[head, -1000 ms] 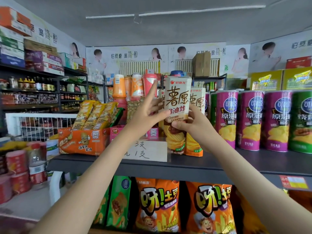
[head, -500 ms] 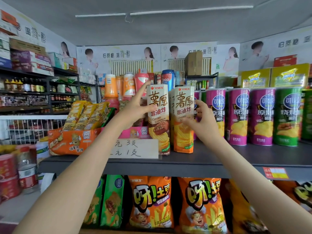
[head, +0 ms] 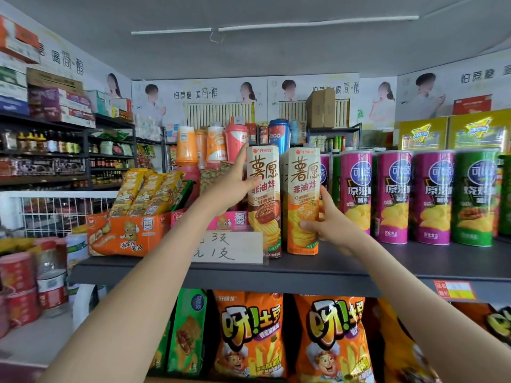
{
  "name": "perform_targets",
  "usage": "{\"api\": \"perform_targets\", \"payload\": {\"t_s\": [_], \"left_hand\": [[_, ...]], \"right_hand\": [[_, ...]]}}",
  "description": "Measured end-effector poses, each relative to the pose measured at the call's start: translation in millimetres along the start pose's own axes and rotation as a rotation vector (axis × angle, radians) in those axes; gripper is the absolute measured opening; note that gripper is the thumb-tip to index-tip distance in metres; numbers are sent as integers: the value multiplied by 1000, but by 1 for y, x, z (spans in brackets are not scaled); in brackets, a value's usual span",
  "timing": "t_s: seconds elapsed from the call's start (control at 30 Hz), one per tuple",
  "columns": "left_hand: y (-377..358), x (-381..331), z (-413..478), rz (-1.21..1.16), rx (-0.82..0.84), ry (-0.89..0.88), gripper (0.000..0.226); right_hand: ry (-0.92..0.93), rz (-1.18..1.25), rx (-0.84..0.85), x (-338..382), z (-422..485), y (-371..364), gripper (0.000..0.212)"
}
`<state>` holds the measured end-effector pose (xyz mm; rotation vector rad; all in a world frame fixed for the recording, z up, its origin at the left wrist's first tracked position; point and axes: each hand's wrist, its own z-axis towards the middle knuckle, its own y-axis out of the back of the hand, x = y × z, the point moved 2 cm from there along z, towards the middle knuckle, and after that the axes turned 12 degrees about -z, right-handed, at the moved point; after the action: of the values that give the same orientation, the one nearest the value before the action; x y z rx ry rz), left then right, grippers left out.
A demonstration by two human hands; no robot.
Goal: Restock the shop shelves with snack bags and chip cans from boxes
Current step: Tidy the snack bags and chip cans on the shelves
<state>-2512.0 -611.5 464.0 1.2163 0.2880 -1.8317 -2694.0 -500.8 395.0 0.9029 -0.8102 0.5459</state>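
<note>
Two tall beige chip cartons stand side by side on the dark shelf (head: 326,268). The brown-based carton (head: 264,214) is on the left, with my left hand (head: 231,186) gripping its upper left side, thumb on the front. The orange-based carton (head: 302,200) is on the right, and my right hand (head: 327,219) holds its lower right edge. Both cartons rest upright on the shelf, touching each other. More cartons of the same kind stand hidden behind them.
Purple chip cans (head: 394,197) and a green can (head: 474,199) line the shelf to the right. An orange display box (head: 125,234) of snack bars and a handwritten price card (head: 229,247) sit left. Orange snack bags (head: 249,335) hang below. Red cans (head: 19,275) stand far left.
The brown-based carton, held up in both hands a second ago, now stands on the shelf beside the orange one. My right hand slid down to the orange carton's lower edge.
</note>
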Motion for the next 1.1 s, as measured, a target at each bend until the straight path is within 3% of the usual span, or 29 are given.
{"api": "perform_targets", "payload": {"t_s": [0.4, 0.57, 0.73, 0.83, 0.9, 1.0, 1.1], "left_hand": [[-6, 4, -7, 59, -76, -60, 80], [-10, 6, -64, 9, -375, -212, 65], [-11, 49, -157, -52, -635, -333, 43], [-5, 96, -206, -2, -719, -213, 40], [5, 129, -234, 76, -761, -68, 45], [23, 172, -266, 260, -754, 124, 55], [42, 204, -281, 390, -714, 241, 56]], "right_hand": [[26, -77, -23, -6, -8, -3, 82], [90, -368, -304, 7, -41, -5, 75], [308, -333, -458, 12, -101, -43, 61], [427, -274, -417, 6, -139, -87, 50], [462, -259, -303, -6, -155, -127, 48], [394, -236, -61, -32, -162, -195, 55], [290, -240, 34, -53, -152, -257, 64]]}}
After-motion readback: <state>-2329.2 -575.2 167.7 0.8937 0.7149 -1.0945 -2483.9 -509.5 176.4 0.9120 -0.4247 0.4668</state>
